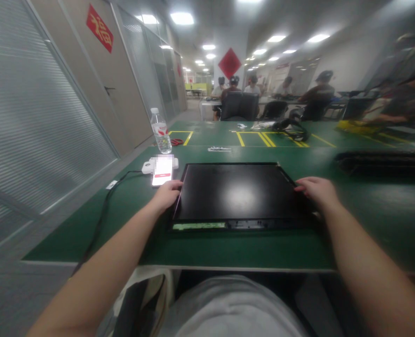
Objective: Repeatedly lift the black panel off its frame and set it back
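Observation:
A black flat display panel [235, 194] lies face up on the green table in front of me. Along its near edge runs a bare strip with a green circuit board [199, 226]. My left hand [167, 194] grips the panel's left edge, its fingertips on the rim. At the opposite side, my right hand [317, 191] holds the right edge near the far corner. The undersides of both grips are hidden. Just beyond my left hand, a phone with a lit screen [163, 171] rests by a white power strip [147, 167].
A water bottle [161, 133] stands at the left, with red-handled scissors [177, 142] beside it. A black cable [106, 201] runs over the table's left edge. Black cables [291, 128] lie at the back. A long dark object [386, 163] sits at the right. Several people sit farther off.

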Demonstrator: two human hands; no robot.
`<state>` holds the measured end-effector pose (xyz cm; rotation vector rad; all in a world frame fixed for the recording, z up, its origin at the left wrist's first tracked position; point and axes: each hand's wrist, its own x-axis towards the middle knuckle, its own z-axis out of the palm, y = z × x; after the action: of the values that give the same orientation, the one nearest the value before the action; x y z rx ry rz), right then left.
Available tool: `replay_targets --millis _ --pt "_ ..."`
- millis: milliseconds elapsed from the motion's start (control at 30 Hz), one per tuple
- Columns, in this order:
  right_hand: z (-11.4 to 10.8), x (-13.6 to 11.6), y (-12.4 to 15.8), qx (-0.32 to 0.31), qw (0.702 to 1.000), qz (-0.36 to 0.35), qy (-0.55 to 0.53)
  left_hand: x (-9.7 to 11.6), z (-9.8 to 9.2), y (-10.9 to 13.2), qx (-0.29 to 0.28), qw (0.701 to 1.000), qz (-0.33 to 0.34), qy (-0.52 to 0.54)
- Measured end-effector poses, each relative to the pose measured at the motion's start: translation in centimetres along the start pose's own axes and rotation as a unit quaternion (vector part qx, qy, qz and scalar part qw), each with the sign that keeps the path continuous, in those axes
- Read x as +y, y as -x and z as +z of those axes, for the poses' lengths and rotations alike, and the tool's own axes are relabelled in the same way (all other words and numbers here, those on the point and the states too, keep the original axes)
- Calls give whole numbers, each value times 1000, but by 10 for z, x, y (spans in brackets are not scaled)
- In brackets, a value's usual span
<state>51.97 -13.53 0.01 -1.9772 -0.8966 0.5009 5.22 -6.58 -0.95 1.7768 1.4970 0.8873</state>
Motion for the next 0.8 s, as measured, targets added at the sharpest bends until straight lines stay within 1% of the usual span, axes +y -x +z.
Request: replay_targets --millis 167,367,800 --pt "-1 -1 1 -1 1000 3 3 3 1 2 -4 1000 -14 21" --pt "-1 -6 6 5 1000 17 8 2 1 1 -16 1000 19 1" --pt "-3 -10 7 -1 999 35 -2 -2 1 -3 30 995 36 -87"
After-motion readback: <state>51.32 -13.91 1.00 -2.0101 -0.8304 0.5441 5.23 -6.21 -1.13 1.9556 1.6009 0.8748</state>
